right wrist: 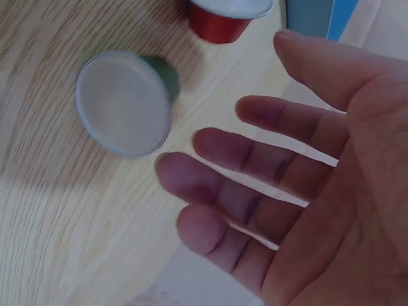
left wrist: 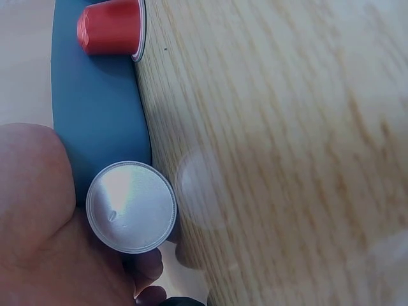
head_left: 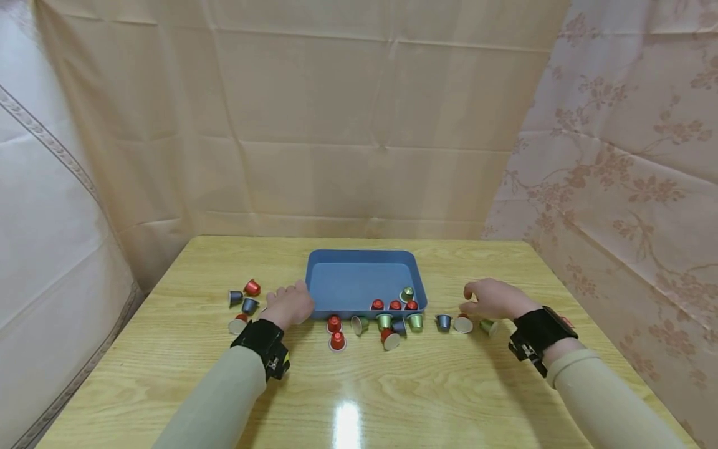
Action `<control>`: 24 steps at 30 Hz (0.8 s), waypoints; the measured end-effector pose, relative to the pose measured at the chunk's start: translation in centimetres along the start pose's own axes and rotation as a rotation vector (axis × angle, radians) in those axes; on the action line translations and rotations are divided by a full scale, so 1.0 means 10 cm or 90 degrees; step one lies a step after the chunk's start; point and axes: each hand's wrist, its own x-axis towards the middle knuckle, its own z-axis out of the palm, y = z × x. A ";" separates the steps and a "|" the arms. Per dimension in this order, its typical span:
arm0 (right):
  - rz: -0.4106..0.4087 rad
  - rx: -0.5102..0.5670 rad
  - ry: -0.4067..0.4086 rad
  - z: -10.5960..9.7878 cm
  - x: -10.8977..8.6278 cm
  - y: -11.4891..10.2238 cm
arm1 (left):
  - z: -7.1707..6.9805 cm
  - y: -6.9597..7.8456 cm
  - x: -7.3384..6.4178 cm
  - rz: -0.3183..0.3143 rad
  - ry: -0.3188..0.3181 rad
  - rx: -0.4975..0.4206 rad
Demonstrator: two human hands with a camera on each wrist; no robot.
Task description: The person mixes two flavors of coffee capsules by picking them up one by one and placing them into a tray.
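Note:
At the near left corner of the blue tray (head_left: 359, 252), my left hand (head_left: 290, 304) pinches a coffee capsule (left wrist: 131, 207) with its silver lid facing the wrist camera. The capsule's body is hidden by the fingers. A red capsule (left wrist: 113, 27) stands by the tray wall in that view. On the right, my right hand (head_left: 496, 299) hovers over the table, fingers loosely bent and holding nothing. Close to its fingertips, a green capsule (right wrist: 124, 105) lies on its side, lid towards the camera. Beyond it is a red capsule (right wrist: 220, 29), near the thumb.
Inside the tray, several red capsules (head_left: 395, 305) and a green capsule (head_left: 407, 294) sit along the near right side. More red, green and dark blue capsules (head_left: 443, 322) lie before the tray. A small group with a red capsule (head_left: 252, 287) is at left.

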 end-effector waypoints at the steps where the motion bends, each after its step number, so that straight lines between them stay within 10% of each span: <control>1: 0.011 0.002 -0.011 0.00 -0.01 0.01 | 0.00 0.00 0.00 0.000 0.000 0.000; 14: 0.102 0.128 -0.126 0.08 -0.16 0.08 | 0.00 0.00 -0.01 0.004 0.000 -0.006; 24: 0.057 0.134 -0.106 0.19 -0.15 0.15 | 0.00 -0.01 0.00 0.007 0.002 -0.009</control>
